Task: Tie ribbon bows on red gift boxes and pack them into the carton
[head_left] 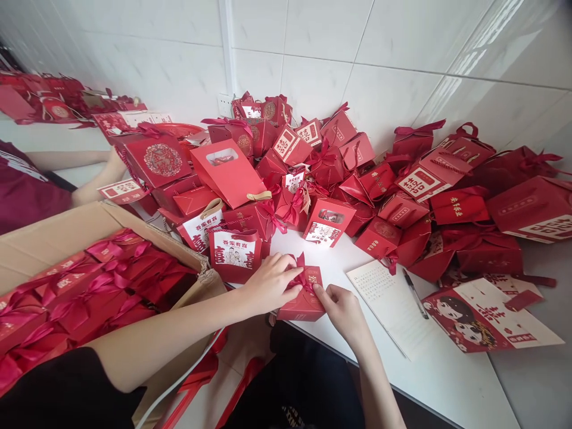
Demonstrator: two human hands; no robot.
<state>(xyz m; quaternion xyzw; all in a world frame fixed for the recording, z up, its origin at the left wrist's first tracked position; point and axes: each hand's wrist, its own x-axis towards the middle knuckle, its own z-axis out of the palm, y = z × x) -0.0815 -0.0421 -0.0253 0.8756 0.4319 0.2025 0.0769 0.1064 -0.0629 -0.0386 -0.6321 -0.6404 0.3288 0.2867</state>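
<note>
One white desk (451,381) carries a heap of red paper gift boxes (322,167), too overlapped to count surely; two of them show clear windows. At the left stands one open brown cardboard carton (49,241), filled with red ribboned boxes (75,280), also too crowded to count. Beyond it are two forearms (92,189) of another person. On the desk's right lies one flat red-and-white printed paper piece (487,316) with a cartoon couple, and beside it one white handwritten notebook (384,304).

The single red cardboard box (301,311) being handled sits at the desk's near edge, between the person's two hands. Its ribboned top faces up and one side faces the person; fingers cover part of it, so its long axis cannot be told. The left hand (274,283) is pinched on one magenta satin ribbon (297,283) over the top. The right hand (337,301) sets its thumb at the box's right edge; whether it grips anything cannot be told. One black pen (415,293) lies along the notebook's right side.
</note>
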